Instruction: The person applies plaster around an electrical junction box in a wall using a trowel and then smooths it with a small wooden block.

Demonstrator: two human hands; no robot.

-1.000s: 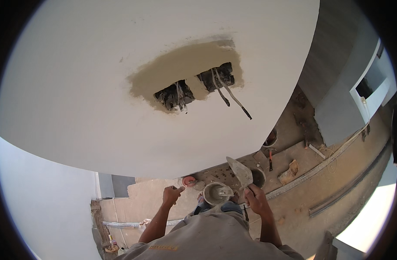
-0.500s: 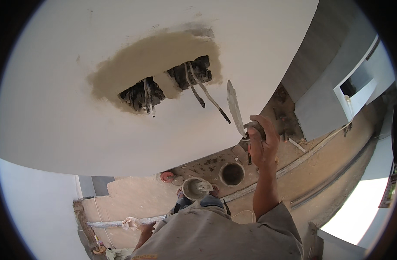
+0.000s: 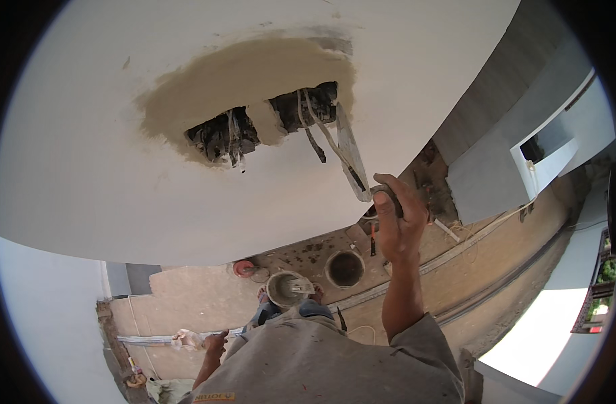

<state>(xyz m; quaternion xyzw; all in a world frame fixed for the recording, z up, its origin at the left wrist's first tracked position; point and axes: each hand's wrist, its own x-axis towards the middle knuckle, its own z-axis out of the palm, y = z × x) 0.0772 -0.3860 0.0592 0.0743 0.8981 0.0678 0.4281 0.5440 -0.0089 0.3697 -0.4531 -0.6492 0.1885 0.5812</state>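
My right hand (image 3: 401, 219) is wrapped round the handle of a plastering trowel (image 3: 350, 145), its long blade smeared with pale material and seen nearly edge-on. The blade's far end reaches the right edge of the right wall box opening (image 3: 291, 114). A loose cable (image 3: 327, 135) from that opening overlaps the blade; whether they touch I cannot tell. More cable ends hang from the left opening (image 3: 213, 140). Around and above both lies a beige plaster patch (image 3: 207, 84) on the white wall (image 3: 79, 161). Low at my side, my left hand (image 3: 215, 342) hangs with fingers apart, holding nothing.
A bucket (image 3: 275, 296) with a pale tool in it stands between my feet. Right of it is a dark round bucket (image 3: 345, 269); a red round object (image 3: 243, 268) lies to the left. Long strips (image 3: 153, 340) and a plastic bag (image 3: 185, 339) lie on the floor.
The trowel in my right hand has moved left and up toward the right opening, so its blade now meets the cable in view. The whole view has shifted slightly.
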